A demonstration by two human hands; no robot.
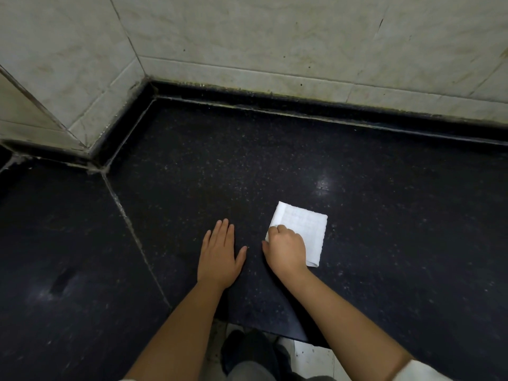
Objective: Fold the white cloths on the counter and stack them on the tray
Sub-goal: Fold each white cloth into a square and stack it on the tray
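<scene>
Nearest: dark trousers (247, 356) and pale floor (313, 358) below the counter (384, 270) edge. L hand (220, 257) lies flat on the black counter, fingers straight & close together, thumb out, holding nothing. Just beside it, R hand (286, 248) w/ fingers curled, gripping the near-left corner of a folded white cloth (302, 224), which lies flat on the counter right of centre. Far back: tiled wall (275, 37).

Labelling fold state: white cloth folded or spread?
Folded: white cloth is a small compact square on the counter, right hand pinching its near-left corner.
</scene>
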